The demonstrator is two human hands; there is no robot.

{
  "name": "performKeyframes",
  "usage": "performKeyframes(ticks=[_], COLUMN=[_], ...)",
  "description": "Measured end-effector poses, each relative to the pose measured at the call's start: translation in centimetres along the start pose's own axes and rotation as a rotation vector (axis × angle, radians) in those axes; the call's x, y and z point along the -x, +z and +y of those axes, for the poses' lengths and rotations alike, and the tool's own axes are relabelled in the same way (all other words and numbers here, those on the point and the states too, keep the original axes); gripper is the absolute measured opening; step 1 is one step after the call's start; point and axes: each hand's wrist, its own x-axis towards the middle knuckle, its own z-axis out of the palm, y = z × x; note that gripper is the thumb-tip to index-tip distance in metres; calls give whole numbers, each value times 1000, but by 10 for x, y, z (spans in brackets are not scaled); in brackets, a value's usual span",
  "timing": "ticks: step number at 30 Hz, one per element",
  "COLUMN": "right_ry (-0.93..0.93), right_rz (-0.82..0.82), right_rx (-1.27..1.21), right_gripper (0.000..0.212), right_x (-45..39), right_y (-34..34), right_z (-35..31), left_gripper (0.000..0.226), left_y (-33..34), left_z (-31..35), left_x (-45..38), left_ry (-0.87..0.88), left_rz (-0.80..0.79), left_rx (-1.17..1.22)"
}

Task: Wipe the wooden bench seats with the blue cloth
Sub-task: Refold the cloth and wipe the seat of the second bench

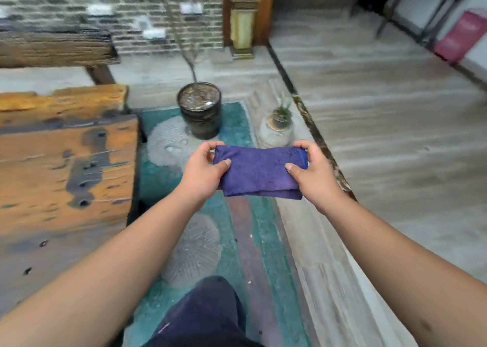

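A folded blue cloth (259, 171) is held flat in the air in front of me, above a teal floor strip. My left hand (204, 171) pinches its left end, thumb on top. My right hand (312, 173) pinches its right end the same way. A worn wooden bench seat (60, 173) with orange and grey patches lies to my left, apart from the cloth. Another dark wooden bench (52, 49) stands farther back on the left.
A dark round pot (200, 109) with a bare branch stands ahead on the teal strip (237, 125). A small potted plant (279, 125) sits right of it. A lantern post (242, 22) stands by the brick wall. A red box (461, 36) is at far right.
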Motion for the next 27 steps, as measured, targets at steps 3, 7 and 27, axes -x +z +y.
performKeyframes(ticks=[3,7,27], right_ry=[-48,-96,-307], right_rz=[-108,-252,-715], right_rx=[-3,-1,118], right_gripper=[43,42,47], right_x=[-57,-135,-505], right_y=[50,123,415], right_z=[-11,-26,-108], left_gripper=[45,45,48], left_y=[-34,-84,-232], left_z=[1,-5,4], left_x=[-37,-96,-414], left_ry=[30,75,-97], left_rz=[169,359,793], left_rx=[-29,-57,-76])
